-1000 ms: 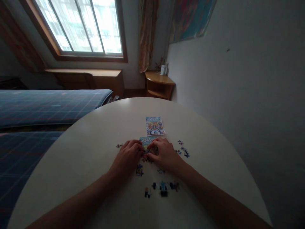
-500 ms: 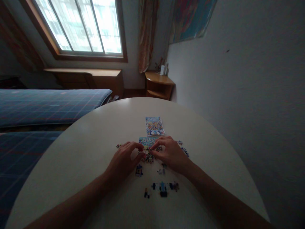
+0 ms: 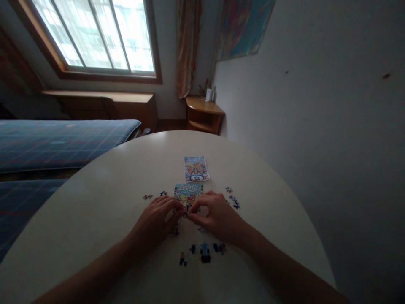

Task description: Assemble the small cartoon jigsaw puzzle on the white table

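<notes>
A partly assembled colourful puzzle point(image 3: 189, 193) lies in the middle of the round white table point(image 3: 104, 198). Both hands meet at its near edge. My left hand point(image 3: 155, 221) has its fingers curled and pinched against that edge. My right hand point(image 3: 215, 217) pinches thumb and forefinger at the same spot, on a small puzzle piece that I can barely make out. A printed reference picture point(image 3: 196, 168) lies just beyond the puzzle. Loose pieces point(image 3: 204, 250) lie in a row near me, between my forearms.
More loose pieces point(image 3: 233, 199) lie right of the puzzle and a few point(image 3: 147, 196) to its left. A bed with a blue checked cover point(image 3: 60, 139) stands left of the table. A grey wall is close on the right.
Both hands have drawn back toward me, uncovering the assembled part of the puzzle. The camera has shifted a little, so everything sits slightly further left.
</notes>
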A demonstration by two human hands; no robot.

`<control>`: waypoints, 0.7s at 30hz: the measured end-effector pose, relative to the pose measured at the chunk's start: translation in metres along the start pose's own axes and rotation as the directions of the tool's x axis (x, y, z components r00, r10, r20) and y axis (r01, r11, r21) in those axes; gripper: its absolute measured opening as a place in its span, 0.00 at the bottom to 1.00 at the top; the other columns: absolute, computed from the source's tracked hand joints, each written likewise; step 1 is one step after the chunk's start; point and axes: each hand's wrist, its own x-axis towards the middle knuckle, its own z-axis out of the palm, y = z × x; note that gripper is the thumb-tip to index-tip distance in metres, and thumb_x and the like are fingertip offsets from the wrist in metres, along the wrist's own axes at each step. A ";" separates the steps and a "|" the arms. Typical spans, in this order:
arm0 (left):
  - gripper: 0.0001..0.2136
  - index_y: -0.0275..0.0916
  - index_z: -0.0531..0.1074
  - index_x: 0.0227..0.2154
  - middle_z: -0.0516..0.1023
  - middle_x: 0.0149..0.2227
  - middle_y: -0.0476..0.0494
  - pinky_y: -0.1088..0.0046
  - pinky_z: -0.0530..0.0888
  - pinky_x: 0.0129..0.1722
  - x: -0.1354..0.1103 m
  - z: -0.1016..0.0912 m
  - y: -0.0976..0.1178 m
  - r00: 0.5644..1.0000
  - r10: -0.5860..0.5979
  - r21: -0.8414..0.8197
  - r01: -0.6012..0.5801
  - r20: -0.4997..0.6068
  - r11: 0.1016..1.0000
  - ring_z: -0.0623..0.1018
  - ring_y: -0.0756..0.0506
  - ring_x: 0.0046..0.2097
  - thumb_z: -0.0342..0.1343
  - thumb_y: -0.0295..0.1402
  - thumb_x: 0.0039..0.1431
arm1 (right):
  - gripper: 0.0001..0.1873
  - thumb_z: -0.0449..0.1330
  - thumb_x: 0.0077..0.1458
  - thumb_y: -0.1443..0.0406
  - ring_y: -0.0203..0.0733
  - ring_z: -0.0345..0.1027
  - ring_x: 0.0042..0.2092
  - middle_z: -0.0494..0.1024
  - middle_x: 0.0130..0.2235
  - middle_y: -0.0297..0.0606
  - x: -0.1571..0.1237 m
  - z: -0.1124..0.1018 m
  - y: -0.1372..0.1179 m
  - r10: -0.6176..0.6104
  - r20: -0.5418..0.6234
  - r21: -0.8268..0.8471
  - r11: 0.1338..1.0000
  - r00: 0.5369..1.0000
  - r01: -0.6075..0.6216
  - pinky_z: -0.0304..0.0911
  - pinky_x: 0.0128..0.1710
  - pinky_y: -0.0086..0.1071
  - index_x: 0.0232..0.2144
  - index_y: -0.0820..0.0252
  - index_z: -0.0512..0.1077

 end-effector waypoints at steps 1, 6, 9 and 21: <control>0.09 0.41 0.71 0.33 0.79 0.33 0.47 0.65 0.73 0.42 0.000 0.001 0.000 1.000 0.008 0.009 -0.008 0.000 1.000 0.78 0.44 0.37 0.49 0.35 0.68 | 0.02 0.68 0.54 0.63 0.42 0.72 0.44 0.83 0.35 0.32 0.000 -0.002 -0.001 -0.005 0.013 -0.005 1.000 1.000 0.005 0.59 0.46 0.36 0.29 0.54 0.79; 0.11 0.41 0.71 0.32 0.79 0.33 0.47 0.66 0.74 0.41 0.002 -0.001 0.003 0.999 -0.007 0.015 0.008 -0.033 1.000 0.78 0.45 0.36 0.48 0.36 0.69 | 0.04 0.65 0.56 0.62 0.42 0.73 0.40 0.82 0.35 0.35 -0.001 -0.036 0.019 0.074 -0.030 -0.119 0.990 0.997 -0.078 0.61 0.45 0.35 0.33 0.54 0.81; 0.10 0.41 0.73 0.36 0.80 0.38 0.45 0.65 0.74 0.45 0.003 -0.004 0.003 0.999 0.031 -0.002 -0.031 -0.013 1.000 0.78 0.45 0.41 0.48 0.36 0.69 | 0.11 0.60 0.61 0.59 0.44 0.74 0.41 0.82 0.39 0.40 -0.001 -0.064 0.049 0.179 -0.093 -0.182 0.964 0.979 -0.194 0.63 0.44 0.36 0.37 0.57 0.80; 0.11 0.41 0.74 0.41 0.78 0.48 0.40 0.55 0.74 0.51 -0.002 -0.018 -0.029 0.987 -0.130 0.242 0.149 -0.092 0.959 0.76 0.38 0.49 0.50 0.38 0.64 | 0.11 0.62 0.58 0.58 0.43 0.72 0.42 0.80 0.42 0.41 0.004 -0.075 0.082 0.212 -0.010 -0.289 0.935 0.977 -0.206 0.63 0.45 0.35 0.34 0.56 0.82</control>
